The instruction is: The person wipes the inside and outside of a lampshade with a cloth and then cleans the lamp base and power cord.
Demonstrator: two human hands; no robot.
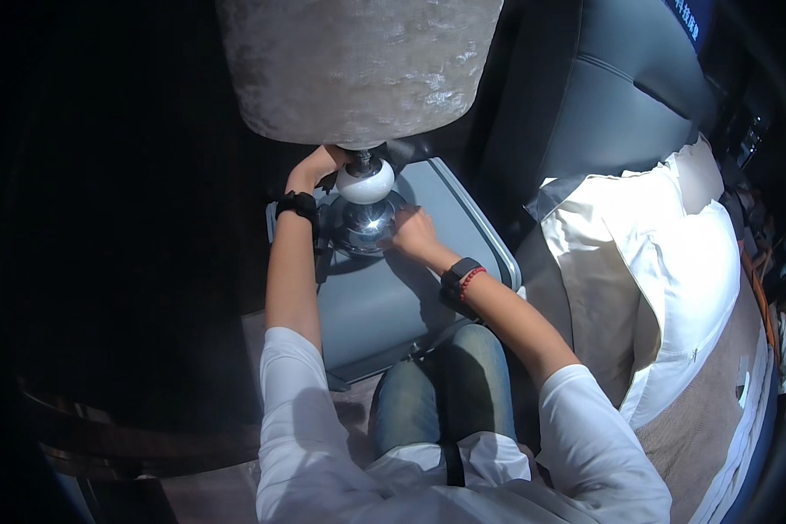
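A table lamp stands before me, with a pale fabric shade (367, 72), a glossy white ball (365, 182) on its stem and a round chrome base (360, 229). The base rests on a grey bedside cabinet (367, 308). My left hand (324, 164) reaches to the metal stem just under the shade; its fingers are mostly hidden behind the lamp. At the right side of the chrome base, my right hand (414, 229) has its fingers curled against the rim. Whether those fingers grip anything cannot be made out.
To the right rises a dark padded headboard (622, 98). Crumpled white bedding (681, 281) lies on the bed beside a brown fabric mattress surface (694, 419). My knees (445, 386) are close to the cabinet front. Deep shadow covers the left side.
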